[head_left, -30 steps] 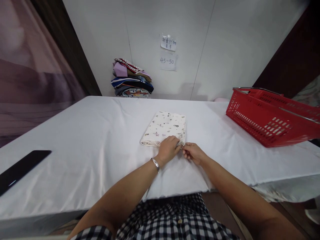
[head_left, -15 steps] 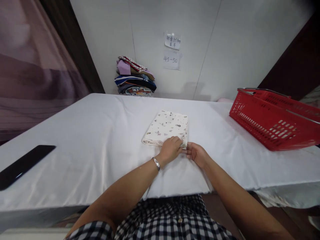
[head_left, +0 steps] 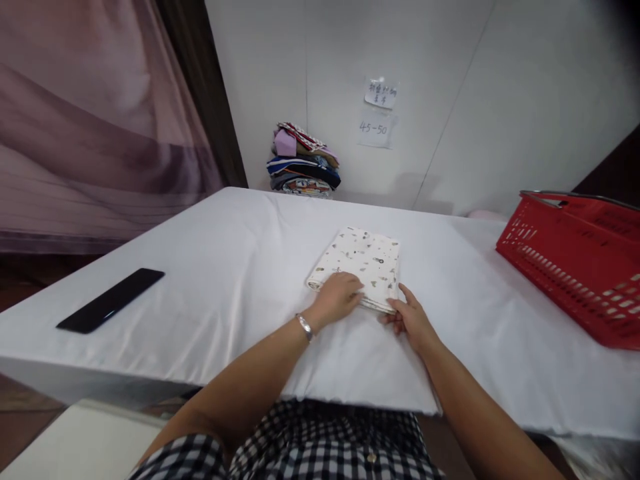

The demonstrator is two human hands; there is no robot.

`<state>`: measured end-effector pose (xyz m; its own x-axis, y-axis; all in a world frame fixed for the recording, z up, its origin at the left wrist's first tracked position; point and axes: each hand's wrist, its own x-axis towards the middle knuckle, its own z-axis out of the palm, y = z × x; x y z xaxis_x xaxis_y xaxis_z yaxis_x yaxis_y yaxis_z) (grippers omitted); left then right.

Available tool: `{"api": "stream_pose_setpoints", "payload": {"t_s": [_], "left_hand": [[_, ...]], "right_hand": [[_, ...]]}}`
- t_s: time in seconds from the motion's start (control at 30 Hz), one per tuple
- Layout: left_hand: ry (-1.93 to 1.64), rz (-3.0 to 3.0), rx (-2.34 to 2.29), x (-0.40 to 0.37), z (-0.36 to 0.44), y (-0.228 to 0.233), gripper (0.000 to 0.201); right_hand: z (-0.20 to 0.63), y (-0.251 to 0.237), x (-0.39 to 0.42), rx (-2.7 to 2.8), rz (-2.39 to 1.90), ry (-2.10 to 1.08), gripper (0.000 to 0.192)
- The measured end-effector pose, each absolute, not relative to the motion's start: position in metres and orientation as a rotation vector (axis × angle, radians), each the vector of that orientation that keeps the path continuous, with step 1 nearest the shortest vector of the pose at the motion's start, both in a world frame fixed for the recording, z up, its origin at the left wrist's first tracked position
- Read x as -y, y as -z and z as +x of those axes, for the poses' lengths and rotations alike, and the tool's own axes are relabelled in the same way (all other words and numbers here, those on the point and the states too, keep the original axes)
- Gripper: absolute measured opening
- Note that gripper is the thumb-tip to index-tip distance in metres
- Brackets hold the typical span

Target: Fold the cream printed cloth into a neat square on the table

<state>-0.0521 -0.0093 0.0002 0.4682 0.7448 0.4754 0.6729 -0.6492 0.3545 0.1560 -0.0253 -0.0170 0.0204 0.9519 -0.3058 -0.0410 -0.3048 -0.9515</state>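
A folded cream cloth (head_left: 361,257) with small dark and brown prints lies flat in front of me, its layers showing along the near edge. My left hand (head_left: 339,295) is closed over that near edge, left of its middle; its fingertips are partly hidden. At the near right corner, my right hand (head_left: 413,317) holds the cloth with the thumb on top and fingers curled beneath.
The cloth rests on a white-covered table (head_left: 240,287). A black flat object (head_left: 113,300) lies at the left. A red basket (head_left: 575,253) stands at the right. Against the wall is a stack of folded fabrics (head_left: 304,163), beside paper signs (head_left: 377,127).
My view has turned leftward. My left hand has slid left along the cloth's near edge. My right hand has moved onto the near right corner, thumb now on top.
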Motion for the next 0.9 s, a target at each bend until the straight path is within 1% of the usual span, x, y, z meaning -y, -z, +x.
{"api": "stream_pose_setpoints", "payload": {"t_s": [0.03, 0.13, 0.2, 0.33, 0.47, 0.57, 0.8, 0.9], "left_hand": [[-0.975, 2.545, -1.324, 0.007, -0.068, 0.001, 0.019], [-0.963, 2.400, -1.569, 0.005, -0.115, 0.008, 0.041], [-0.895, 2.285, -1.683, 0.006, -0.137, 0.013, 0.047], [-0.873, 2.132, -1.719, 0.008, -0.148, 0.016, 0.040], [-0.859, 2.063, -1.699, 0.009, -0.135, 0.012, 0.047], [-0.894, 1.996, -1.743, 0.009, -0.128, 0.013, 0.045], [-0.845, 2.045, -1.976, 0.006, -0.114, 0.015, 0.039], [-0.824, 2.051, -1.987, 0.003, -0.116, 0.013, 0.035]], "right_hand": [[0.156, 0.017, 0.026, 1.008, -1.415, -1.420, 0.084], [0.155, 0.016, 0.030, 1.036, -1.417, -1.375, 0.082], [0.155, 0.017, 0.033, 1.040, -1.411, -1.348, 0.081], [0.154, 0.020, 0.034, 1.064, -1.392, -1.315, 0.079], [0.154, 0.020, 0.034, 1.049, -1.386, -1.315, 0.081], [0.154, 0.018, 0.033, 1.034, -1.385, -1.333, 0.080], [0.155, 0.017, 0.028, 1.003, -1.412, -1.384, 0.078], [0.155, 0.019, 0.027, 1.020, -1.421, -1.381, 0.078]]}}
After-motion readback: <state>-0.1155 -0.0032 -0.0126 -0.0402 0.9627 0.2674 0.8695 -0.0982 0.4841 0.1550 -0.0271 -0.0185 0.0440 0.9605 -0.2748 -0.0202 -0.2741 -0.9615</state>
